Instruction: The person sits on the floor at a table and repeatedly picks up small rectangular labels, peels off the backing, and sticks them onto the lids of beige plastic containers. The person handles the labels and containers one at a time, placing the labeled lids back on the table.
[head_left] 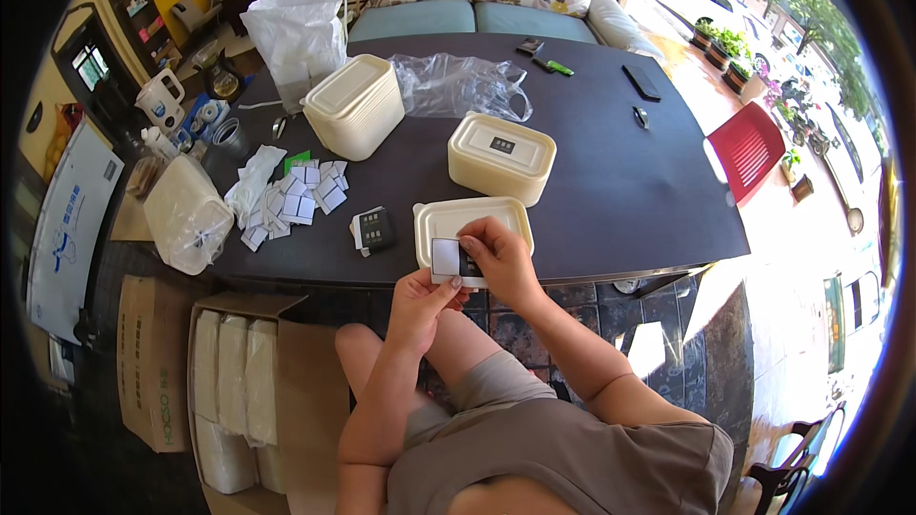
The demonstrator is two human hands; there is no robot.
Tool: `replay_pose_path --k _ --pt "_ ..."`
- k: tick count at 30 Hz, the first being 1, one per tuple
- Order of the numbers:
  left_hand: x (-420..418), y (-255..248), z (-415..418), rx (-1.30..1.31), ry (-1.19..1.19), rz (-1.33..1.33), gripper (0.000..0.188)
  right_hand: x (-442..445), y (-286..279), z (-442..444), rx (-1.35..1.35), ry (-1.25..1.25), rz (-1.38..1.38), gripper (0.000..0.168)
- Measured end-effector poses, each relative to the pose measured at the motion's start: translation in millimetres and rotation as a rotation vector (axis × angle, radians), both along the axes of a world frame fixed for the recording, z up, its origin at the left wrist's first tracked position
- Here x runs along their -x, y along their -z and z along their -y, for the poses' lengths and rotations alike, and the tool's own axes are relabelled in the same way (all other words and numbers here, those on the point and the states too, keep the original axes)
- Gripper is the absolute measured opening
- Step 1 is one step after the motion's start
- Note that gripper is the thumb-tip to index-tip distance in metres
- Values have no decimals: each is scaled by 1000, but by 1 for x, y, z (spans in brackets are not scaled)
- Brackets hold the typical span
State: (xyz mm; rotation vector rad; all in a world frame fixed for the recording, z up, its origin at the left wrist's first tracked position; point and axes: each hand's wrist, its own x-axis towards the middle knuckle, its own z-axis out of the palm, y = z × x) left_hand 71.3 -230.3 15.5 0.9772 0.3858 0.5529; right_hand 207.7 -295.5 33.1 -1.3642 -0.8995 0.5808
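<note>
My left hand point(427, 300) grips the lower edge of a sticker sheet point(446, 256), which has a white blank part and a black label. My right hand point(499, 257) pinches at the black label on the sheet's right side. Under both hands lies a cream lidded container point(472, 212) at the table's near edge. Behind it stands a stack of cream containers point(501, 157) with a black label point(502, 145) on its top lid. To the left rests a small pile of black label sheets point(373, 230), and farther left are scattered white backing papers point(297, 204).
A taller stack of cream lids or containers point(354, 107) stands at the back beside a clear plastic bag point(458, 82). A bagged stack point(187, 214) is at the table's left edge. A phone point(641, 82) lies right. Open carton point(308, 400) stands below left.
</note>
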Motion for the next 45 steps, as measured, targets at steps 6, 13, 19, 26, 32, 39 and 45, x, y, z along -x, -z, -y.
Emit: replay_pose_path --k 6,13,19,26,32,39,45 --pt "-3 0 7 -144 -246 -60 14 10 -11 13 -130 205 777 16" --pt "-1 0 11 -286 -296 -113 16 19 -6 23 -7 35 450 15" --pt "2 0 11 -348 -283 -159 14 16 -11 23 55 -38 331 11" --pt "4 6 10 -349 -261 -160 16 13 -2 20 34 -54 362 8" --pt "9 7 6 -332 -260 -164 13 19 -3 16 94 1 328 4" --pt "29 16 -58 -195 -454 -40 10 -20 12 10 -31 89 -291 13" --pt "57 25 -200 -280 -601 -395 36 -26 16 4 21 145 -163 14"
